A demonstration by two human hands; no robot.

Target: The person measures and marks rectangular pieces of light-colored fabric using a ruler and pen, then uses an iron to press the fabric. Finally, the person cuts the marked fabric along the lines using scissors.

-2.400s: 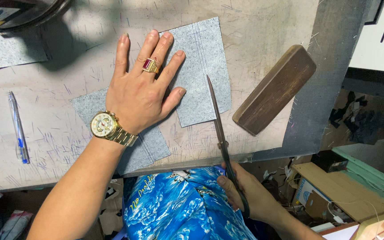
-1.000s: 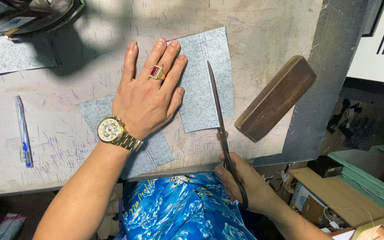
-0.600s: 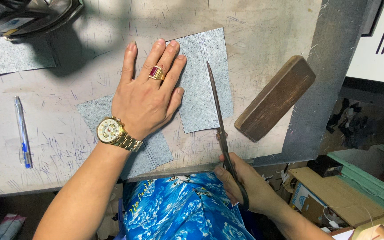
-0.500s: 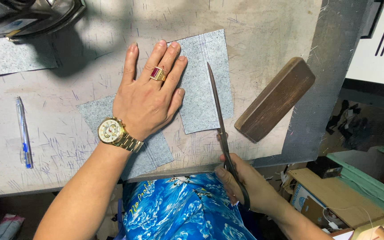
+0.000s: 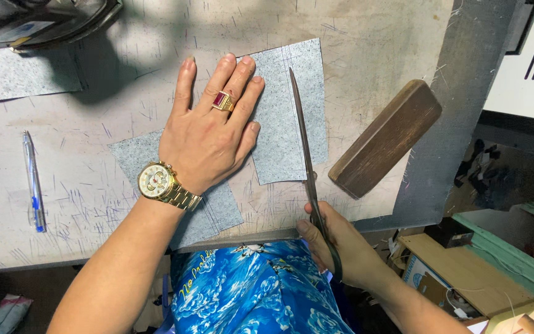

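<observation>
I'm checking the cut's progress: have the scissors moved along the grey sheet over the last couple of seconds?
No. The scissors lie where they were, tip near the grey sheet's far edge, left of the wooden block. The slight shift is the camera's.

Left hand (image 5: 208,139) lies flat on the grey sheet (image 5: 292,117), fingers spread (ring and gold watch on it). I see the right hand (image 5: 341,247) gripping long scissors (image 5: 307,161), blades over the sheet's right part. Wooden block (image 5: 385,138) just beside; pen (image 5: 33,180) well apart on the tabletop (image 5: 81,204).
</observation>
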